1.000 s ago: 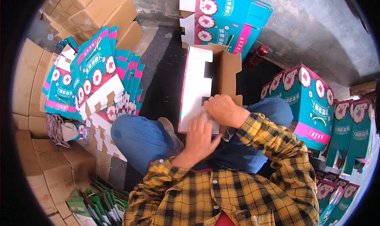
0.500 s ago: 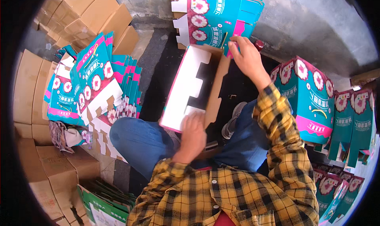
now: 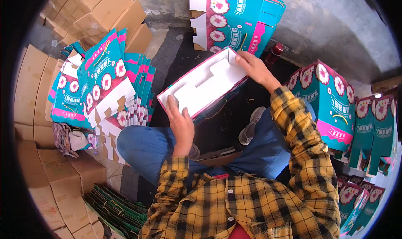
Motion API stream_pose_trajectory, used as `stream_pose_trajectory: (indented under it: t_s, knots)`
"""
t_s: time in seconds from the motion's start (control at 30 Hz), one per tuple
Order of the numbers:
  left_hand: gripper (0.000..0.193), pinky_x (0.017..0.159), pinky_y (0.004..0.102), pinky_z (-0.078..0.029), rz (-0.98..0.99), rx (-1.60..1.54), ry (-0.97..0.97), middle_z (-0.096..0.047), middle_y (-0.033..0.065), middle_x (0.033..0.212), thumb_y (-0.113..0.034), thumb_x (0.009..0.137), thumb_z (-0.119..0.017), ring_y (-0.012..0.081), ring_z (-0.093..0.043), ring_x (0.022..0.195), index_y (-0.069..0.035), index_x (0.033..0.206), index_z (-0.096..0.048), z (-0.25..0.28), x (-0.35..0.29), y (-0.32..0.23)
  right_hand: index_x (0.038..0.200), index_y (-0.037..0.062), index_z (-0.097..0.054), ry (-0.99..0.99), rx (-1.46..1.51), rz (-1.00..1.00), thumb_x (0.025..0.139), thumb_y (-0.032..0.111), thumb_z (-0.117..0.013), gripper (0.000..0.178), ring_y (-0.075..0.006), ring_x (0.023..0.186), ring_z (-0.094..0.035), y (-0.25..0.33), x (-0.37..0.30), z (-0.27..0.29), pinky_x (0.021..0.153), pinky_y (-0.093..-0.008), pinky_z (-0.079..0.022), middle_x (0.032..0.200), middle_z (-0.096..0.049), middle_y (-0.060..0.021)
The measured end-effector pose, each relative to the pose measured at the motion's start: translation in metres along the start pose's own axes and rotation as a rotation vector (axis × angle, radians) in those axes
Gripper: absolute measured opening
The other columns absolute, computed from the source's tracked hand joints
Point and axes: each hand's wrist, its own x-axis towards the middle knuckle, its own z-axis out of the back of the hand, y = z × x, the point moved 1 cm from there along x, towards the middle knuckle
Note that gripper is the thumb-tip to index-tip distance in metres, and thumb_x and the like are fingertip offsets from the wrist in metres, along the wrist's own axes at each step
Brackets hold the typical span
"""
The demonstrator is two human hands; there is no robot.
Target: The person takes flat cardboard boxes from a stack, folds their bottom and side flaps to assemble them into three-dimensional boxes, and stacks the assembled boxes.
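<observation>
Over the dark floor [image 3: 173, 59], short of its wall edge: white-lined box [image 3: 211, 82], askew. Right hand [image 3: 256, 68] clamped on its far right end; left hand [image 3: 181, 124] at near left corner, grip unclear.

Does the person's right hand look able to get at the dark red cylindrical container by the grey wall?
Probably yes: nothing visible blocks the way from the right hand to the dark red container. That hand touches the white-lined cardboard box, though, so it would likely leave that first.
</observation>
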Motion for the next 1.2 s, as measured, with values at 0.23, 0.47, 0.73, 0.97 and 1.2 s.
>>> stream_pose_trajectory:
  t_s: [0.23,0.47,0.73,0.97,1.2]
  knots:
    - [0.048,0.109,0.0505,-0.025,-0.350,0.422,0.302,-0.048,0.0201,0.134,-0.022,0.086,-0.061,0.0359,-0.038,0.131,0.001,0.126,-0.051,-0.001,-0.003,-0.006,0.127,0.0086,-0.051,-0.027,-0.890,0.837,0.070,0.031,-0.077,0.067,-0.0337,0.118,-0.050,-0.003,-0.030,-0.051,0.100,-0.0429,-0.041,0.127,-0.053,-0.0153]
    - [0.049,0.108,0.0441,-0.028,-0.289,0.337,0.410,-0.051,0.0187,0.131,-0.026,0.084,-0.064,0.0333,-0.043,0.126,0.000,0.123,-0.053,-0.011,-0.001,0.003,0.116,0.0099,-0.060,0.115,-0.867,0.685,0.072,0.024,-0.076,0.049,-0.0293,0.114,-0.053,-0.015,-0.014,-0.052,0.093,-0.0404,-0.045,0.119,-0.058,-0.0100]
    - [0.055,0.110,0.0443,-0.026,-0.255,0.114,-0.005,-0.036,0.0252,0.141,-0.020,0.084,-0.064,0.0380,-0.034,0.133,0.002,0.131,-0.043,0.028,0.022,0.009,0.107,0.0009,-0.061,-0.077,-0.356,0.523,0.092,0.038,-0.053,0.041,-0.0356,0.103,-0.057,0.015,-0.022,-0.031,0.092,-0.0408,-0.044,0.110,-0.060,-0.0183]
    - [0.069,0.097,0.0438,-0.040,0.865,-0.582,0.193,-0.047,0.0155,0.137,-0.058,0.090,-0.047,0.0274,-0.048,0.122,-0.005,0.134,-0.047,0.034,0.084,0.109,0.115,-0.0027,-0.062,-0.289,0.236,0.010,0.096,0.059,-0.032,0.071,-0.0293,0.109,-0.057,-0.048,0.020,-0.008,0.095,-0.0326,-0.040,0.112,-0.063,-0.0194]
    - [0.051,0.088,0.0441,-0.049,1.184,-1.109,0.698,-0.063,0.0094,0.119,-0.054,0.086,-0.050,0.0267,-0.060,0.108,-0.014,0.115,-0.063,-0.030,0.044,0.164,0.118,0.0024,-0.062,0.099,0.341,-0.481,0.088,0.074,-0.029,0.084,-0.0233,0.089,-0.065,-0.107,0.011,0.009,0.078,-0.0365,-0.051,0.103,-0.067,-0.0148]
